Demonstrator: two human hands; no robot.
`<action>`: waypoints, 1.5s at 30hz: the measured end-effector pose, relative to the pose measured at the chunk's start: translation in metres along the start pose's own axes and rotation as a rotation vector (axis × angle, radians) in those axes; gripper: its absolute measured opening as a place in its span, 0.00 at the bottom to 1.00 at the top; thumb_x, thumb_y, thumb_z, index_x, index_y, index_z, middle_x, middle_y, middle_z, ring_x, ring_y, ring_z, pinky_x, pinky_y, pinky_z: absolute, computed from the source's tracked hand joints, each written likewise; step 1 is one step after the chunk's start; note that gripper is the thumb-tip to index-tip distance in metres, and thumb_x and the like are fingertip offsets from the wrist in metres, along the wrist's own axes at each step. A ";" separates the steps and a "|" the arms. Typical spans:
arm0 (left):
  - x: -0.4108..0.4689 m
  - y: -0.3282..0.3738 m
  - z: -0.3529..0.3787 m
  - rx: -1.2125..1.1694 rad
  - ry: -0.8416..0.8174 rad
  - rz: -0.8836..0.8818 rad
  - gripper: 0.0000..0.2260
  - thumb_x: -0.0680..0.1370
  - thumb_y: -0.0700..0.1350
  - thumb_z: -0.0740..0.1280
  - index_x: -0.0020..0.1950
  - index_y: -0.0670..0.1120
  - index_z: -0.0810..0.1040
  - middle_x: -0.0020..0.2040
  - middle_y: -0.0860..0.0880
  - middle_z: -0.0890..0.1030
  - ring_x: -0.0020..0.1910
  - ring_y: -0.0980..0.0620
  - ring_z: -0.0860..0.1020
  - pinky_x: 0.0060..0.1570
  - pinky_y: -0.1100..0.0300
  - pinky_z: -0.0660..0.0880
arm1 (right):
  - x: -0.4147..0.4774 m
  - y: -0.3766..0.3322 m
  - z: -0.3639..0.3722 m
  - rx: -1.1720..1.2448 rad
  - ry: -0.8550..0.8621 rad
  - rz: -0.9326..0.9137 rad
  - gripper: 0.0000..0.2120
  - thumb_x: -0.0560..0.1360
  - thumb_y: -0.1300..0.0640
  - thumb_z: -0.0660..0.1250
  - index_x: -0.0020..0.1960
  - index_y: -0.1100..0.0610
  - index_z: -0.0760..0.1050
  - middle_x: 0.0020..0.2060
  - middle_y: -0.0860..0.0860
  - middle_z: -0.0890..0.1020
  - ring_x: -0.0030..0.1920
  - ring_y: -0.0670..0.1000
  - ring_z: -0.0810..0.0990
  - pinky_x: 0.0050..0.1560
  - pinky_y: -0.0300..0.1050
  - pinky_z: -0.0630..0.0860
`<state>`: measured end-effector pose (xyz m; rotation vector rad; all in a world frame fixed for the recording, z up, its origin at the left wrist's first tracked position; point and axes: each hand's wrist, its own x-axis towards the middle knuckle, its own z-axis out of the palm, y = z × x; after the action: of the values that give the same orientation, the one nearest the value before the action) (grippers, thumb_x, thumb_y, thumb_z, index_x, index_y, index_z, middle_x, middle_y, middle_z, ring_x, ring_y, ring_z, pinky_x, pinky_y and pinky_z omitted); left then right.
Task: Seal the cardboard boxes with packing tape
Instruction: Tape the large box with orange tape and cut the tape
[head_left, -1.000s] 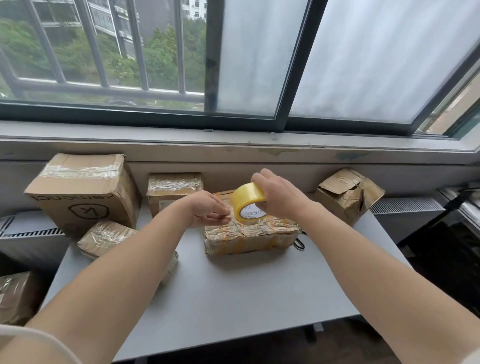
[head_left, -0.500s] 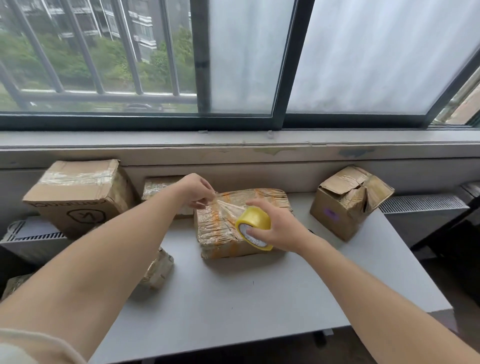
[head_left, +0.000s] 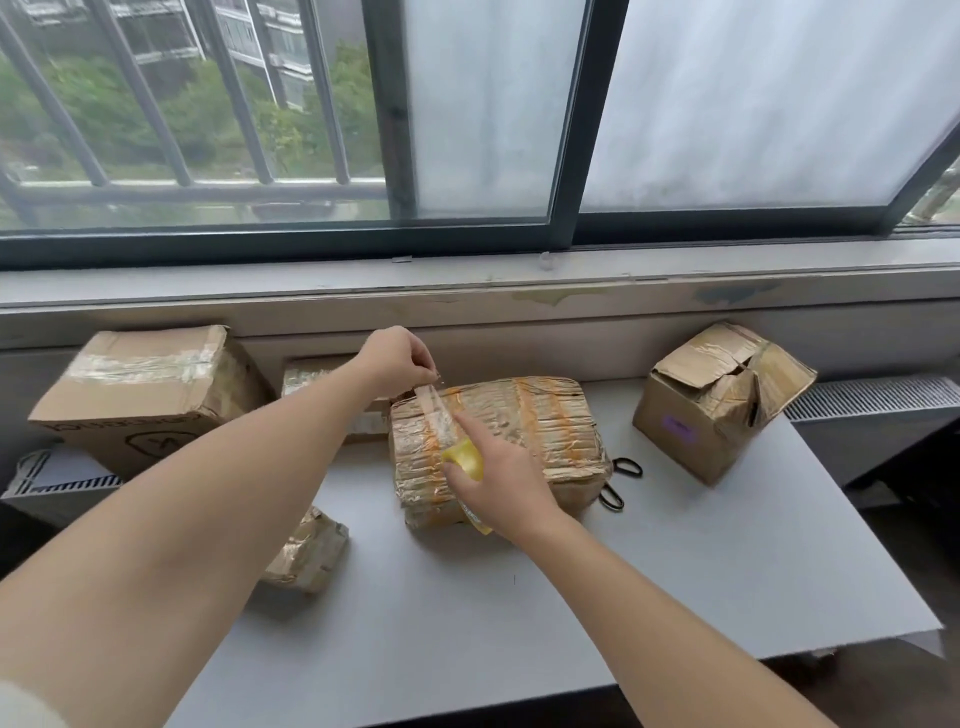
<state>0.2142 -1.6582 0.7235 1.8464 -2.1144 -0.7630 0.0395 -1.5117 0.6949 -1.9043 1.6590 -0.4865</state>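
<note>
The grey table (head_left: 519, 649) carries everything. At about 8 o'clock from its middle lies a small parcel (head_left: 306, 556), partly under the left forearm and fully wrapped in tape, probably set aside as finished.

The job in hand sits at the table's middle. The right hand (head_left: 506, 493) is at the middle box's (head_left: 530, 426) 7 o'clock corner. Its fingers are curled round the yellow roll of tape (head_left: 466, 460), and one finger reaches forward towards the strip. Holding the roll low at the near edge likely lets it pay out along the top.

A clear strip (head_left: 441, 410) runs from the roll towards 11 o'clock, lifted just above the box's left end. The left hand (head_left: 395, 358) pinches its free end between thumb and fingertips above the far left corner. Held apart like this, the two hands stretch the strip taut, so it should go down flat rather than wrinkled. It does not look pressed down yet.

At the box's 3 o'clock, scissors (head_left: 618, 483) lie touching its side with only the handles showing, handy for cutting.

Farther back, a big box (head_left: 145, 389) stands at 10 o'clock with tape across its top. A low box (head_left: 311, 374) sits half hidden behind the left arm. At 2 o'clock, a crumpled box (head_left: 717, 410) has loose flaps and seems to be waiting its turn. Behind them all is the window (head_left: 563, 130).
</note>
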 end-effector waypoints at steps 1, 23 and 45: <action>0.007 -0.002 0.000 0.020 -0.010 0.024 0.03 0.77 0.44 0.75 0.44 0.47 0.87 0.39 0.53 0.84 0.42 0.52 0.81 0.42 0.61 0.74 | 0.002 -0.003 0.007 -0.066 -0.046 0.037 0.35 0.81 0.43 0.64 0.83 0.40 0.51 0.59 0.55 0.83 0.60 0.60 0.79 0.61 0.54 0.75; 0.096 -0.065 0.050 0.048 -0.198 0.175 0.02 0.75 0.46 0.77 0.43 0.50 0.88 0.40 0.52 0.85 0.44 0.53 0.80 0.49 0.57 0.77 | 0.011 -0.026 0.065 -0.360 -0.230 0.388 0.32 0.83 0.38 0.55 0.82 0.36 0.45 0.56 0.59 0.83 0.58 0.65 0.79 0.55 0.54 0.75; 0.113 -0.098 0.049 0.098 -0.248 0.255 0.02 0.76 0.46 0.77 0.43 0.51 0.87 0.41 0.54 0.85 0.47 0.52 0.81 0.52 0.54 0.78 | -0.006 -0.019 0.106 -0.306 -0.160 0.390 0.31 0.83 0.39 0.54 0.82 0.35 0.44 0.50 0.57 0.81 0.52 0.63 0.80 0.51 0.55 0.76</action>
<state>0.2529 -1.7638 0.6130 1.5501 -2.5218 -0.8767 0.1174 -1.4863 0.6249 -1.7009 2.0183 0.0773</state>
